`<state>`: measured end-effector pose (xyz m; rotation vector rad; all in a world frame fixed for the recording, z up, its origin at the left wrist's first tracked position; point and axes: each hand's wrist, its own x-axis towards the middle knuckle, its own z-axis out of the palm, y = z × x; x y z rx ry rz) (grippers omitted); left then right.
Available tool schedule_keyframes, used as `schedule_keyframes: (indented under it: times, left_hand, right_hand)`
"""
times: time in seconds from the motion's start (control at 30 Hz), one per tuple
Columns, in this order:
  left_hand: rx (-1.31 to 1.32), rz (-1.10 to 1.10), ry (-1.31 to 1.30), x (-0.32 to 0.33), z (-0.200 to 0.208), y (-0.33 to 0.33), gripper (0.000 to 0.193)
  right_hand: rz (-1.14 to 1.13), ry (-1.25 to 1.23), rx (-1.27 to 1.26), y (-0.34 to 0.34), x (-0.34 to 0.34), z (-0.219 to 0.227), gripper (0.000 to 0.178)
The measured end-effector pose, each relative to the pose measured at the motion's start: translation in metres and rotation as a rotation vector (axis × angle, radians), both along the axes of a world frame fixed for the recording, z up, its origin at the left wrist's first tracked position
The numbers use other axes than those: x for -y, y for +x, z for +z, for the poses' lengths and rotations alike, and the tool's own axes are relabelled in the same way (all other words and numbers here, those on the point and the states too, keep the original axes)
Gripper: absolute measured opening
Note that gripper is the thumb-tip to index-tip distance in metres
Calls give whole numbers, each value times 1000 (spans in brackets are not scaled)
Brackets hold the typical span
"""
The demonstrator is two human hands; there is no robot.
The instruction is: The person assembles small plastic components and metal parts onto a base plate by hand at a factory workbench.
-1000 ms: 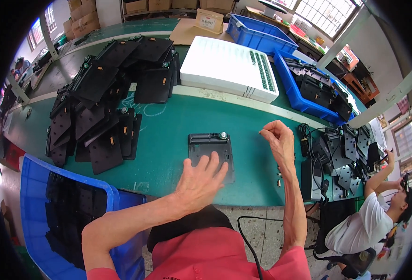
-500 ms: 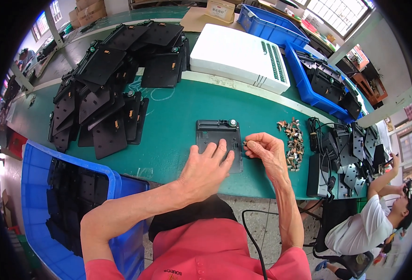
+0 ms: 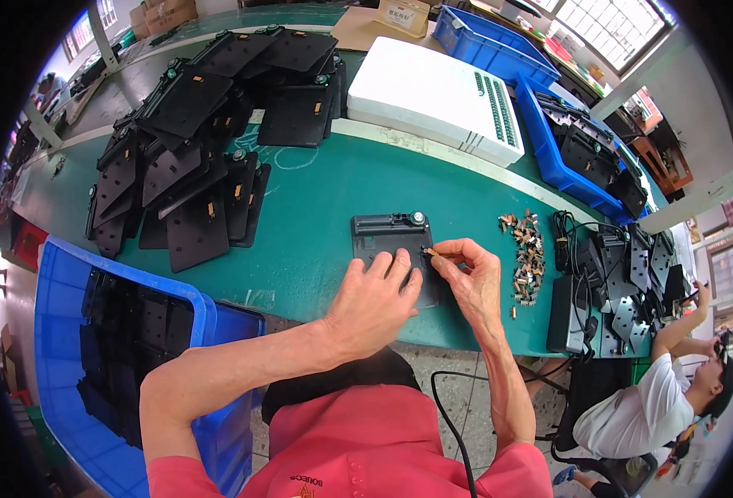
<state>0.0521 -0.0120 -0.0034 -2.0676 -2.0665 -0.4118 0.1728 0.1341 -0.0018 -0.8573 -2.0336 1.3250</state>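
Note:
A black plastic plate lies on the green bench in front of me, with a round metal-and-green fitting at its far right corner. My left hand rests on the plate's near part, fingers spread, nothing held. Over the plate's right edge, my right hand pinches a small metal clip between thumb and forefinger. The clip's tip is at the plate's surface; whether it sits in a slot I cannot tell. To the right of that hand lies a loose pile of small metal clips.
Stacked black plates stand at the left; a blue bin below holds more. Behind are a white foam block and a blue crate. Cables and metal brackets lie at the right, near a seated person.
My right hand has moved left, bringing the clip from beside the plate onto its right part. My left hand stays on the plate, nearly unmoved. The whole view has shifted slightly.

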Motion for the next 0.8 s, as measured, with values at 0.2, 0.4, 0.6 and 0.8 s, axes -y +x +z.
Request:
schedule_keyframes:
  times: [0.2,0.4,0.6,0.8]
  left_hand:
    - [15,-19,43,0,-2,0,54]
    - [-1,-21,44,0,-2,0,54]
    - [-12,-23,41,1,0,0,55]
    - [-20,-35,44,1,0,-1,54]
  right_hand:
    - [-38,32,47,0,5,-4,15]
    - [-2,43,15,1,0,-2,13]
    - [273,40,189,-5,-31,19,10]
    - [398,51,324,-16,-43,26,9]
